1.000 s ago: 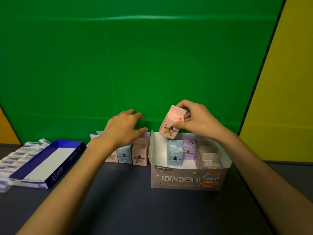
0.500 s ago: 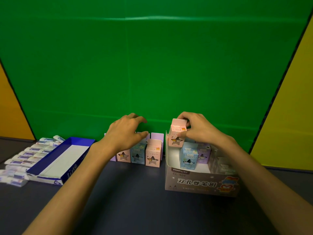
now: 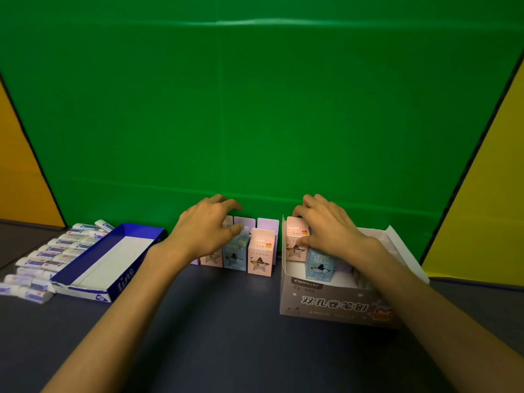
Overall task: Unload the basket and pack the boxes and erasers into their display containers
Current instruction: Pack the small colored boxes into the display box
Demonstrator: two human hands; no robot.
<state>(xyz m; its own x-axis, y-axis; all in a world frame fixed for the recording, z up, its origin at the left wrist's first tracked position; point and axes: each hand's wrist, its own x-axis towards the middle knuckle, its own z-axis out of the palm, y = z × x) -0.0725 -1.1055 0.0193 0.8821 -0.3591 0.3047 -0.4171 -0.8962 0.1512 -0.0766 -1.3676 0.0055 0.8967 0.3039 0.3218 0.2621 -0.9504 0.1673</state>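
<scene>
Far left on the table (image 3: 241, 336): erasers (image 3: 48, 258) in loose rows, white w/ blue sleeves, some touching, a couple more stacked at the back by the green backdrop (image 3: 255, 109). Just right of them the blue tray (image 3: 113, 282), white floor, nothing in it, long axis angled toward the backdrop; its left wall touches or nearly touches the eraser rows, can't tell which.

Centre: cluster of small boxes upright against the backdrop. Front row has a pink box (image 3: 259, 252) w/ star window, a blue box (image 3: 234, 255) just left of it, another pink one further left mostly hidden. Purple boxes (image 3: 268, 224) behind, only tops show. Left hand (image 3: 208, 229) hovers over this cluster, fingers spread and curled, thumb apart from them, gripping nothing; it blocks the left half of the row. Whether fingertips touch a box: can't tell.

Right: display carton (image 3: 329, 303), front panel printed, back flap up, sits well apart from the tray and just right of the cluster. Right hand (image 3: 326, 225) is inside it, fingers closed round the top of a held pink box (image 3: 295, 241) at the carton's back-left corner, box upright, low in the carton. Beside it in the carton a 2nd blue box (image 3: 320, 265), something purple behind that; the rest is hidden by the wrist and forearm.

Yellow panels (image 3: 482, 208) flank the backdrop both sides.
</scene>
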